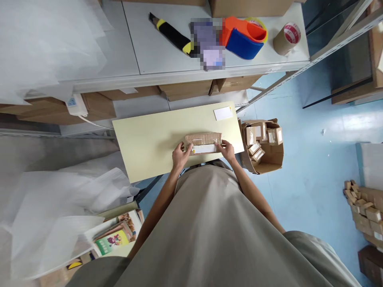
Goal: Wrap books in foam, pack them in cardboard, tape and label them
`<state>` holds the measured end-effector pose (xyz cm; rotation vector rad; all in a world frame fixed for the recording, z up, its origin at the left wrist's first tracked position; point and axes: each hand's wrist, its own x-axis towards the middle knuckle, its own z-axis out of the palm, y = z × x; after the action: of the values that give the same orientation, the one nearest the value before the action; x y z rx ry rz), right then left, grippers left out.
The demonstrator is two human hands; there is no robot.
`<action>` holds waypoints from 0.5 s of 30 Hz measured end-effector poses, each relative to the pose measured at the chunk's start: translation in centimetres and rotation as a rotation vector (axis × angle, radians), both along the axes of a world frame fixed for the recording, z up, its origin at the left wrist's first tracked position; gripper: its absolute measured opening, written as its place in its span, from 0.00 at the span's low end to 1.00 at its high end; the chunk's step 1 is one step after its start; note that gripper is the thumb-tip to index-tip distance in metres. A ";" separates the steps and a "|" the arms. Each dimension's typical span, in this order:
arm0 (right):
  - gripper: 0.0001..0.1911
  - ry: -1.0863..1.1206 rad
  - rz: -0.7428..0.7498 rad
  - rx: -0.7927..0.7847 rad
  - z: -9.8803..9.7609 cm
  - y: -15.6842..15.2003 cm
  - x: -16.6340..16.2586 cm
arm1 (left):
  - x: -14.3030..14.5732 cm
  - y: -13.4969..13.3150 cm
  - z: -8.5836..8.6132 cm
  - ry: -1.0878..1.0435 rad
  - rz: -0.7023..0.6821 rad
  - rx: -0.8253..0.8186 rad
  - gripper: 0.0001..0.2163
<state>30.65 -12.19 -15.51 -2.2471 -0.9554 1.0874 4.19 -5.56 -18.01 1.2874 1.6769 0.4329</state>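
Observation:
A small taped cardboard box (203, 138) lies at the front edge of the pale yellow table (149, 139). Along its near side runs a white label (205, 149). My left hand (180, 154) grips the box's left end, its thumb at the label's left end. At the opposite end, my right hand (226, 150) holds the box, with fingertips at the label's right end. Another white label (223, 113) rests on the table near its far right corner.
Right of the table stands an open carton (263, 163) holding several small boxes. The shelf (167, 59) beyond carries a utility knife (173, 35), an orange and blue tape dispenser (243, 38) and a tape roll (286, 38). White foam sheeting (74, 199) hangs at left.

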 end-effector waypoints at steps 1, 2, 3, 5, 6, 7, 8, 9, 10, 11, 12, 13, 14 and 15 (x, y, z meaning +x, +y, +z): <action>0.32 -0.003 0.011 -0.007 -0.1 -0.1 -0.1 | 0.0 -0.1 0.0 0.004 -0.026 -0.010 0.14; 0.30 -0.011 0.024 -0.013 -0.2 -0.2 -0.2 | -0.1 -0.3 0.1 0.012 -0.054 -0.013 0.14; 0.29 -0.019 0.034 -0.017 -0.2 -0.2 -0.3 | -0.1 -0.4 0.2 0.028 -0.082 -0.010 0.14; 0.26 -0.021 0.039 -0.021 -0.2 -0.3 -0.3 | -0.4 -0.4 0.4 0.086 -0.132 0.007 0.16; 0.25 -0.017 0.035 -0.025 -0.1 -0.4 -0.4 | -0.5 -0.4 0.5 0.119 -0.156 0.015 0.17; 0.25 -0.015 0.030 -0.028 0.0 -0.6 -0.4 | -0.7 -0.3 0.7 0.149 -0.181 0.018 0.19; 0.25 -0.019 0.025 -0.032 0.2 -0.8 -0.4 | -0.8 -0.3 0.8 0.171 -0.206 0.019 0.20; 0.25 -0.026 0.017 -0.034 0.3 -1.3 -0.4 | -0.8 -0.3 0.9 0.185 -0.230 0.020 0.21; 0.26 -0.036 0.008 -0.029 0.5 -1.8 -0.4 | -0.8 -0.4 1.1 0.190 -0.253 0.021 0.21; 0.26 -0.045 -0.005 -0.018 0.7 -2.4 -0.3 | -0.7 -0.5 1.3 0.186 -0.275 0.023 0.22; 0.26 -0.052 -0.027 -0.006 1.0 -3.2 -0.2 | -0.5 -0.7 1.5 0.176 -0.295 0.025 0.22; 0.25 -0.060 -0.054 0.005 1.2 -4.1 0.0 | -0.2 -1.0 1.6 0.163 -0.317 0.025 0.22; 0.25 -0.067 -0.083 0.012 1.4 -5.0 0.2 | 0.2 -1.2 1.8 0.150 -0.337 0.023 0.21; 0.25 -0.075 -0.113 0.015 1.7 -6.0 0.5 | 0.7 -1.5 2.0 0.139 -0.359 0.016 0.21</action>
<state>31.11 -18.23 -13.83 -2.3136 -0.8520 0.9498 4.84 -7.09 -16.02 1.6223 1.5115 0.1444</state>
